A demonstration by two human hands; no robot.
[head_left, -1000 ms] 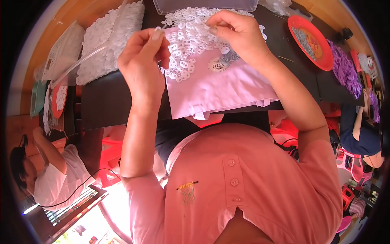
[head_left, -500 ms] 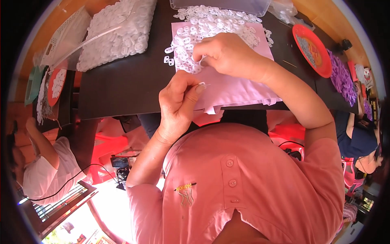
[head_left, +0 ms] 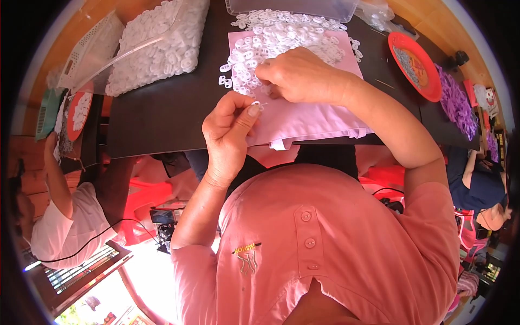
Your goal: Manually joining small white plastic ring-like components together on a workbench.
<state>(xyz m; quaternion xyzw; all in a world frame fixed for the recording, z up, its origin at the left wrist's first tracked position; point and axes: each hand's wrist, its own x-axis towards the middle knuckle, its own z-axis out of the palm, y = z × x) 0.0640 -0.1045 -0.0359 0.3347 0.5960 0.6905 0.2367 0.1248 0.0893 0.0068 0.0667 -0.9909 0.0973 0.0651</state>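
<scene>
Dark and wide, the bench (head_left: pixel 151 114) is full of little white things, and a pink cloth (head_left: pixel 303 116) lies on it right in front of the person in the pink shirt.

On that cloth sits a heap of small white plastic rings (head_left: pixel 281 43). One tiny white piece (head_left: pixel 259 103) is pinched in the left hand (head_left: pixel 230 127), between the thumb and the first finger, just above the near part of the cloth. That hand is nearly closed, with only the small piece in it.

The right hand (head_left: pixel 300 76) lies curled and palm down at the near edge of the heap. Its fingertips touch the rings, but I cannot tell if it has hold of one (the fingers hide what is under them).

I think this is the picking step: one piece has been taken out and the other hand is feeling for the next bit. The next move needs a soft, careful pinch, because the pieces are tiny and lie close together.

Further out, a clear bag of more white rings (head_left: pixel 157 46) lies on the left of the bench. A red plate (head_left: pixel 414 65) sits on the right, with a purple pile (head_left: pixel 457 103) beside it. Another person (head_left: pixel 59 216) sits at the left side.
</scene>
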